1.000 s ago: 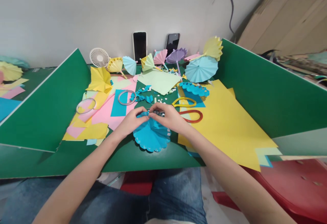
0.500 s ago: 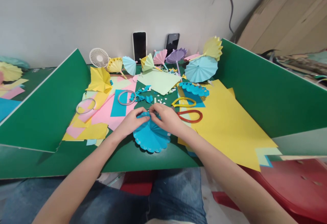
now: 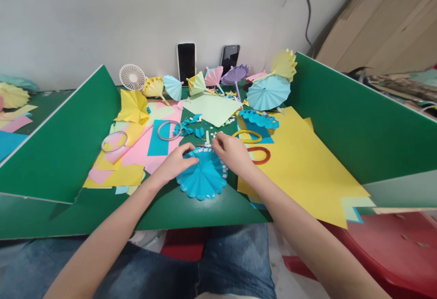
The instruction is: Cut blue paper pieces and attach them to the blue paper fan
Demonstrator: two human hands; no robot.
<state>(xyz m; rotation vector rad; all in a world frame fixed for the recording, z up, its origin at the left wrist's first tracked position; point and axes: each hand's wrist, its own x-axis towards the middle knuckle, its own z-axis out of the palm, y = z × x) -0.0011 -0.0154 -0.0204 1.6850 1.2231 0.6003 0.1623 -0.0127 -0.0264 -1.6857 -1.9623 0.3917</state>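
Note:
A blue pleated paper circle with a scalloped edge (image 3: 202, 177) lies on the green table (image 3: 191, 212) in front of me. My left hand (image 3: 175, 162) rests on its upper left rim, fingers curled and pinching the paper. My right hand (image 3: 231, 151) pinches the circle's upper right rim near small white paper bits. Both hands meet at the far edge of the circle.
Scissors with yellow and red handles (image 3: 254, 146) lie just right of my right hand on a big yellow sheet (image 3: 303, 162). Pink, yellow and blue sheets (image 3: 136, 153), two tape rings (image 3: 169, 130), paper umbrellas (image 3: 268, 92), a small fan (image 3: 132, 76) and two phones (image 3: 186, 61) fill the back. Green dividers (image 3: 358, 121) stand on both sides.
The blue pleated paper has opened out flatter into a fuller circle. My right hand moved a little up and right along its rim; my left hand stayed at the upper left edge.

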